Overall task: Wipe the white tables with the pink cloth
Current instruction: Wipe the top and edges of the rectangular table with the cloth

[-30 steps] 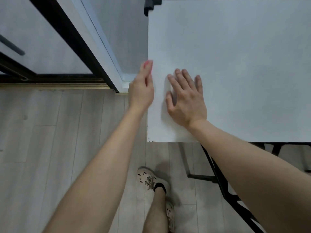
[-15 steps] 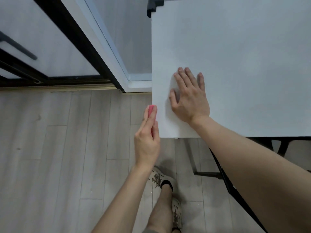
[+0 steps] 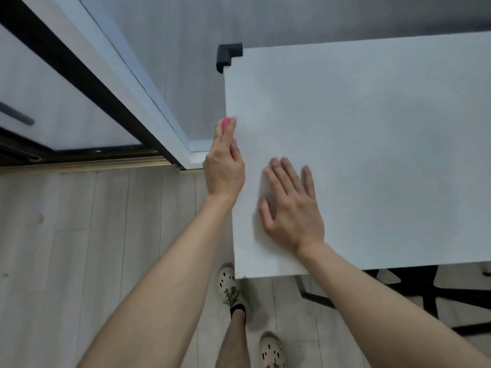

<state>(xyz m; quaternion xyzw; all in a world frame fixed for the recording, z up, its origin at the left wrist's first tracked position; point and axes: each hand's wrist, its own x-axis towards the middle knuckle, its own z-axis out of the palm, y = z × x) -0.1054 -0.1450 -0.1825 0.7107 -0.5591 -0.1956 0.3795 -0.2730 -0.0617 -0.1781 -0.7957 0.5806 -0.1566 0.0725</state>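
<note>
White table (image 3: 372, 155), seen from above, fills the upper R of the head view; its L edge and near edge are both in shot. Pale wood-look floor (image 3: 79, 235) lies below and to the L, w/ a dark-framed glass door (image 3: 79, 75) beyond it. A black frame (image 3: 425, 288) shows under the near edge.

R hand (image 3: 292, 211): flat on the top near the L-near corner, palm down, fingers straight and slightly spread, holding nothing; it looks like a brace.

L hand (image 3: 224, 166): turned edge-on against the table's L edge, about mid-way along it. Fingers are straight and pressed together, pointing toward the far end. Thumb lies close beside them; whether it nips the cloth cannot be told.

Black corner guard (image 3: 228, 55): caps the far-L corner, well ahead of the L hand.

Pink cloth (image 3: 228, 122): only a small tip shows past the L fingertips, touching the table's L edge; the rest is hidden under the hand.

Step in hand (judged): wiping the side edge, i.e. rim work, not the top surface.

Next move (judged): keep the cloth pressed to the rim, run it up to the guard, then bring it onto the top, and shift the R hand so the patch under it also gets wiped.
</note>
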